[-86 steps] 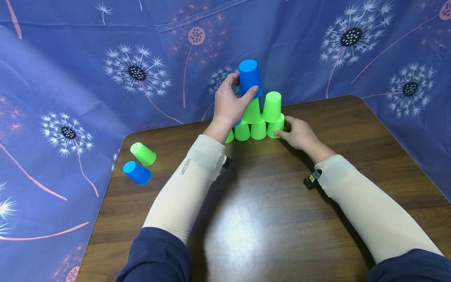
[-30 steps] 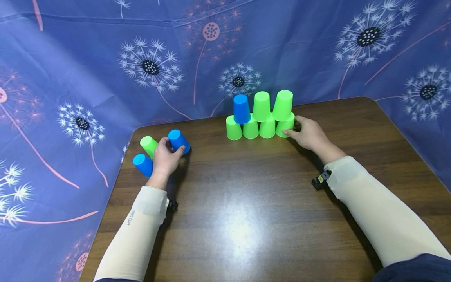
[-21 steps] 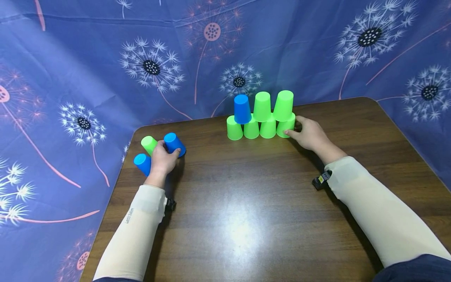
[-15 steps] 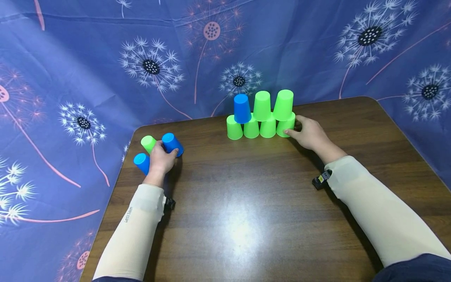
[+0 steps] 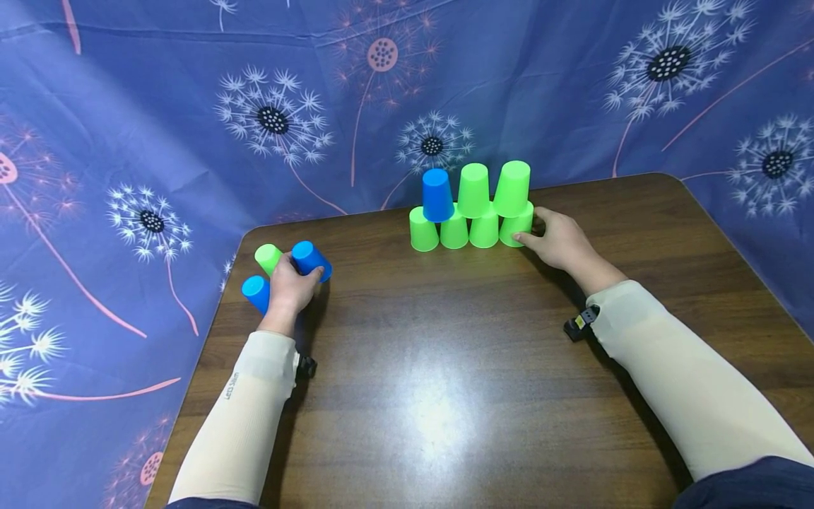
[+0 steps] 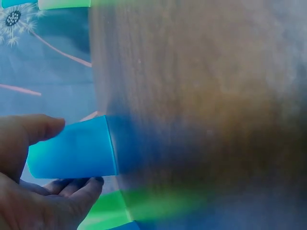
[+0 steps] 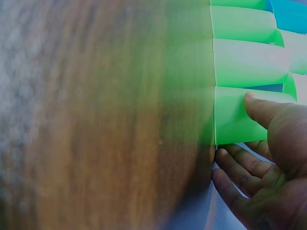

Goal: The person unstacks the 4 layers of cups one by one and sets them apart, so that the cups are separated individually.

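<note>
In the head view my left hand (image 5: 292, 288) holds an upside-down blue cup (image 5: 311, 261) at the table's left. The left wrist view shows the thumb on one side of this blue cup (image 6: 76, 149) and fingers on the other, its rim at the tabletop. A green cup (image 5: 268, 259) and a second blue cup (image 5: 256, 293) stand beside that hand, partly hidden by it. My right hand (image 5: 561, 242) grips the rightmost bottom green cup (image 5: 516, 227) of a two-row stack, thumb on its front. That green cup (image 7: 240, 117) shows between thumb and fingers in the right wrist view.
The stack's bottom row is several green cups (image 5: 423, 230). Above them sit a blue cup (image 5: 437, 196) and two green cups (image 5: 473, 191), all upside down. The stack stands near the back edge of the wooden table (image 5: 407, 339), before a patterned blue cloth (image 5: 528, 85).
The left hand has carried the blue cup from above the stack down to the table's left, shifting slightly left in the last second. The right hand has stayed at its green cup.
</note>
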`<state>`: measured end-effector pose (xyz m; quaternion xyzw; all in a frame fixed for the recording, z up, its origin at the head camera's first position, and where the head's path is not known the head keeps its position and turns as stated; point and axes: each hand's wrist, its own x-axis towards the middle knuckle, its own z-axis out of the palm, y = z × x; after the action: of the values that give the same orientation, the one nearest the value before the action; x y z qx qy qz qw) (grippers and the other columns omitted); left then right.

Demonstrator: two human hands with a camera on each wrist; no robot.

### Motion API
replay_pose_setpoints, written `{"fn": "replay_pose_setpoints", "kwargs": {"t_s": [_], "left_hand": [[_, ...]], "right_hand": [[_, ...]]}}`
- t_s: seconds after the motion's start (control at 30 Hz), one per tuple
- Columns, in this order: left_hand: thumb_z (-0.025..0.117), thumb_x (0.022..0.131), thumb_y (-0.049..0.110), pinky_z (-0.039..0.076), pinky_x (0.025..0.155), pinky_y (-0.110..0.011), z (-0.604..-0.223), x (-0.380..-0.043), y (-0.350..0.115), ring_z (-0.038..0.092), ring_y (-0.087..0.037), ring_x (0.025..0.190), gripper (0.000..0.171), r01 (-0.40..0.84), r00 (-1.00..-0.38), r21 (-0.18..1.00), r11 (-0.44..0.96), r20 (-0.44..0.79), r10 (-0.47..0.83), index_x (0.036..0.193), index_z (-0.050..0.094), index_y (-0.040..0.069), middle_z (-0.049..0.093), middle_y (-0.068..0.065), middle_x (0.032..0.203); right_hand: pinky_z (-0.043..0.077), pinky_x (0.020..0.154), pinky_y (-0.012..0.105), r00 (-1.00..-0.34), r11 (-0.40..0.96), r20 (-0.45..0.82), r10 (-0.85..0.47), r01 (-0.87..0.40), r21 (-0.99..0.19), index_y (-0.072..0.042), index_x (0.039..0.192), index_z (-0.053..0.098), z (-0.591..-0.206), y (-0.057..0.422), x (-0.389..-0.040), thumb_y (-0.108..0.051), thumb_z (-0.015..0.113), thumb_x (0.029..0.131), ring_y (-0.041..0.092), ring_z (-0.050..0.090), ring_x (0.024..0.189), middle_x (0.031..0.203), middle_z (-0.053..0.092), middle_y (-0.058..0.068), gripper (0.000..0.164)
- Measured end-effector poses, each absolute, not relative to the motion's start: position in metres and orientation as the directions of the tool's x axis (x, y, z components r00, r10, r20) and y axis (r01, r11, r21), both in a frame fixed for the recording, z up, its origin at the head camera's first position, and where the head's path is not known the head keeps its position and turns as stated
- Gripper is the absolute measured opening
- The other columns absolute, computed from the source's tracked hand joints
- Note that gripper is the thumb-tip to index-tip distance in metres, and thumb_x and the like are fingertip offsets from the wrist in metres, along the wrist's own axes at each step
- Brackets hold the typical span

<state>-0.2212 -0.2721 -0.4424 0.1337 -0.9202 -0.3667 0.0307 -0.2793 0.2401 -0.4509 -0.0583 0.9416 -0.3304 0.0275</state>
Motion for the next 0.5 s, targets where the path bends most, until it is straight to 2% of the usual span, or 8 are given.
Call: {"fn": "replay_pose_setpoints", "kwargs": {"t_s": [0.23,0.37,0.5], "left_hand": [[0.077,0.097,0.029,0.034,0.122,-0.055,-0.432,-0.221,-0.259,0.040,-0.042,0.146,0.085,-0.120,-0.951,0.717,0.686,0.114,-0.286,0.160,0.028,-0.001,0.040,-0.025,0.156],[0.076,0.098,0.032,0.034,0.122,-0.041,-0.417,-0.222,-0.250,0.038,-0.036,0.149,0.087,-0.045,-0.937,0.736,0.676,0.204,-0.284,0.161,0.025,0.001,0.036,-0.020,0.159],[0.074,0.100,0.031,0.029,0.122,-0.025,-0.398,-0.224,-0.236,0.035,-0.028,0.151,0.083,0.064,-0.926,0.759,0.648,0.288,-0.246,0.161,0.026,0.002,0.035,-0.017,0.160]], "right_hand": [[0.045,0.102,0.064,-0.992,0.775,-0.014,-0.128,-0.091,-0.626,-0.002,0.149,0.050,-0.451,0.240,-0.278,-0.047,0.072,0.099,0.045,0.056,0.125,0.134,0.062,0.024,0.070],[0.046,0.101,0.064,-0.992,0.773,-0.009,-0.129,-0.095,-0.627,-0.002,0.147,0.051,-0.450,0.240,-0.278,-0.046,0.071,0.100,0.045,0.057,0.125,0.133,0.062,0.024,0.069],[0.046,0.100,0.064,-0.992,0.773,-0.002,-0.129,-0.099,-0.627,-0.002,0.145,0.052,-0.450,0.240,-0.278,-0.045,0.072,0.100,0.044,0.058,0.123,0.131,0.063,0.024,0.066]]}}
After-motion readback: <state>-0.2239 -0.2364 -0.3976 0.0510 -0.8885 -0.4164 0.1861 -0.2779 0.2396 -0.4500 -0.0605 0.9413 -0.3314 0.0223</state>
